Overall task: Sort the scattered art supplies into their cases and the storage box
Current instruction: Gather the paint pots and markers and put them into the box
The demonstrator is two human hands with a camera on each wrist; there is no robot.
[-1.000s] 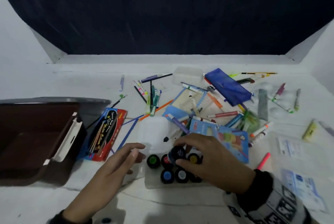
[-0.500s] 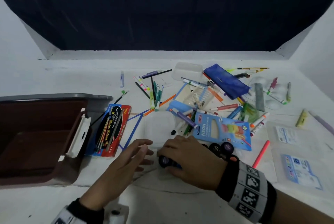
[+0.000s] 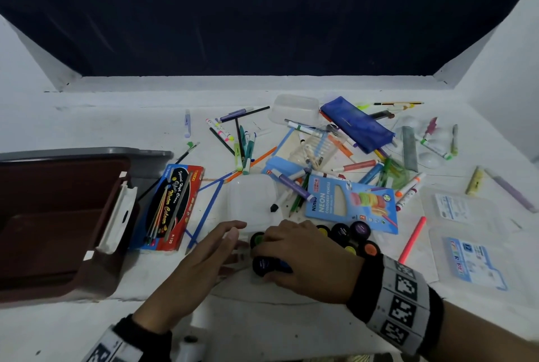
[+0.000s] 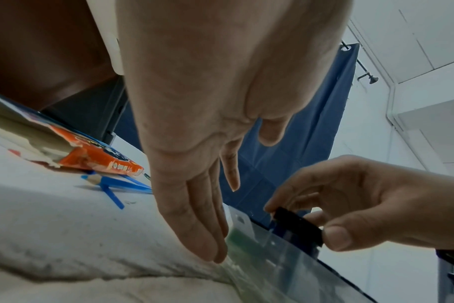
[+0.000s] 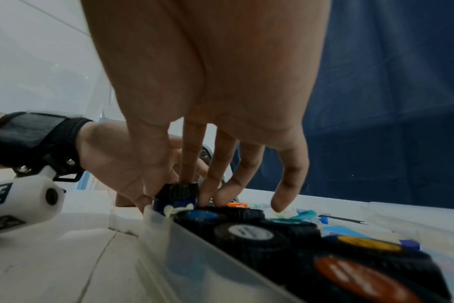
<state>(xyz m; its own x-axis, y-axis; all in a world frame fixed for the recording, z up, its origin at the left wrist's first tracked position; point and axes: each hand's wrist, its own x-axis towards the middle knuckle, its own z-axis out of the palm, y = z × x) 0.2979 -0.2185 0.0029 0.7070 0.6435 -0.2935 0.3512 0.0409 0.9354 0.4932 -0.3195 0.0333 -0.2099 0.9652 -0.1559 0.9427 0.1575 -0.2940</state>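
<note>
We pinch a blue paint pot (image 5: 175, 197) by its ribbed black cap in our right hand (image 3: 306, 256), directly above the near-left corner slot of the clear paint case (image 5: 169, 244); the seating move is straight down. Our left hand (image 3: 201, 262), fingers straight and together, braces the case's left end on the table (image 3: 116, 116).
</note>
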